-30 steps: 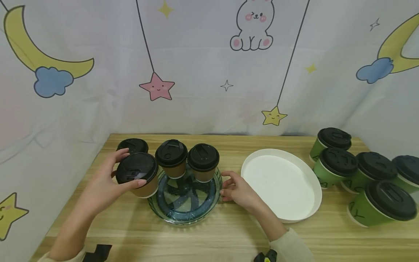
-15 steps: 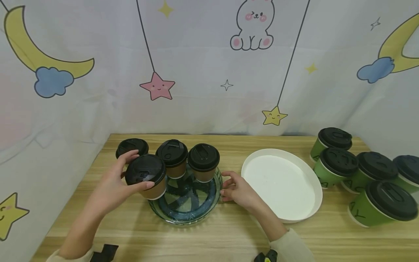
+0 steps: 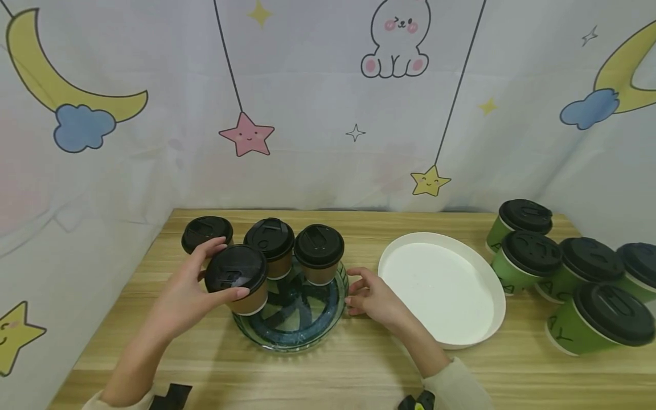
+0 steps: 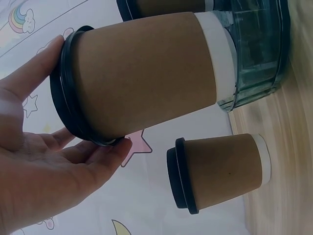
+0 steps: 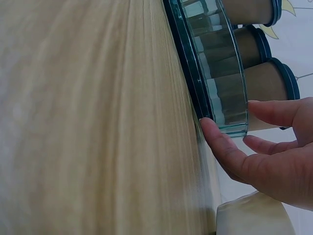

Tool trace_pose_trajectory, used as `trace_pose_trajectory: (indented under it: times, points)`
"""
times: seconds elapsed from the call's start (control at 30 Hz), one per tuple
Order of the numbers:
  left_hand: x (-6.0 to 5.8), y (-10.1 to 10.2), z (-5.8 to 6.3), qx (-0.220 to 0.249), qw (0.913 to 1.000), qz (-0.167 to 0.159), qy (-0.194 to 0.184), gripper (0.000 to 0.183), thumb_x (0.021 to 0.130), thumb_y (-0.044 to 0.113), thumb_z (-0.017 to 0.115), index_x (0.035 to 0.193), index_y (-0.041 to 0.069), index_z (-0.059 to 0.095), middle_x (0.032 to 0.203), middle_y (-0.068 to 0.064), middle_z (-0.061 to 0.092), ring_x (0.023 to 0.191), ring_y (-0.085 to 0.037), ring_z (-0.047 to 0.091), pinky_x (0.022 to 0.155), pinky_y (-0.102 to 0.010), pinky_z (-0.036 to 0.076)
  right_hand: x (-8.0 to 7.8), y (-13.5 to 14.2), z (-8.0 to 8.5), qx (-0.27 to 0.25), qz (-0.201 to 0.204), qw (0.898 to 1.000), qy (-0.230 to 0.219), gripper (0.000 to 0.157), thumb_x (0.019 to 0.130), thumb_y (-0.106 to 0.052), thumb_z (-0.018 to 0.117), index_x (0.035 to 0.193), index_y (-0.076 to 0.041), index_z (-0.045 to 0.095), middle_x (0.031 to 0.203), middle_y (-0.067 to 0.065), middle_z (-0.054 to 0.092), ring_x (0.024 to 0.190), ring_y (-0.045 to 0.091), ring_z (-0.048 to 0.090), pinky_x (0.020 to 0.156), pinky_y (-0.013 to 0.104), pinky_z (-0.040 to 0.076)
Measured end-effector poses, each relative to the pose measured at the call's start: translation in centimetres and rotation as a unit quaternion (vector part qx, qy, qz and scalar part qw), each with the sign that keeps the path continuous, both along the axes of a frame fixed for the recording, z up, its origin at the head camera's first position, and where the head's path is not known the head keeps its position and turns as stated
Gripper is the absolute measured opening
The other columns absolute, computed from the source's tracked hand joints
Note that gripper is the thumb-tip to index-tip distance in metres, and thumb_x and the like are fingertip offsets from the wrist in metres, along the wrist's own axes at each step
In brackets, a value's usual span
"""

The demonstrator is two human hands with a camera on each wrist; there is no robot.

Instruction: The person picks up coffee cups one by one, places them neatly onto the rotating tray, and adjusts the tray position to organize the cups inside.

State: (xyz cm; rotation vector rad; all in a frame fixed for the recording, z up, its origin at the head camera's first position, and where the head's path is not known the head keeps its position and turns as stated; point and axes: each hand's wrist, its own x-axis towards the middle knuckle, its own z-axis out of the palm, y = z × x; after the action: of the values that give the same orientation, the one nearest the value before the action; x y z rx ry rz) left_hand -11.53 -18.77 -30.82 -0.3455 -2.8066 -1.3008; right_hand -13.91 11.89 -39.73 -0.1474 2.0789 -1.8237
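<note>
Wooden table: it sits under everything (pretend the glass dish is a clock, with 12 on the side away from the person).
Left hand: at 9 o'clock, thumb and fingers clamped on a brown cup near its black lid.
Held cup: at 10 o'clock, over the dish's edge; whether its bottom touches the glass, one cannot tell.
Right hand: at 3 o'clock, fingers apart and a bit bent, tips touching the dish's side.
White tray: at 3 o'clock too, farther out.
Green cups: five with black lids, past the tray.
Dish cups: one brown at 11, one at 1, both standing in the dish.
Lone cup: on the table, out at 10.
Cloth: behind, at 12, with moons and stars.
</note>
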Motion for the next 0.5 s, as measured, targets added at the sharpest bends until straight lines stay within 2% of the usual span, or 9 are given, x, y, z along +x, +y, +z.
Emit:
trace_pose_trajectory:
  times: [0.5]
  points:
    - [0.07,0.45,-0.6,0.009,0.9999,-0.009,-0.008,0.09,0.072,0.027,0.079,0.141,0.002,0.026,0.133,-0.022,0.038,0.121,-0.036,0.035,0.092,-0.055,0.031,0.0,0.04,0.18,0.003,0.0,1.0,0.002,0.054,0.085,0.01,0.052,0.134,0.004,0.033,0.101,0.021,0.043,0.081,0.024,0.058,0.071,0.04,0.052]
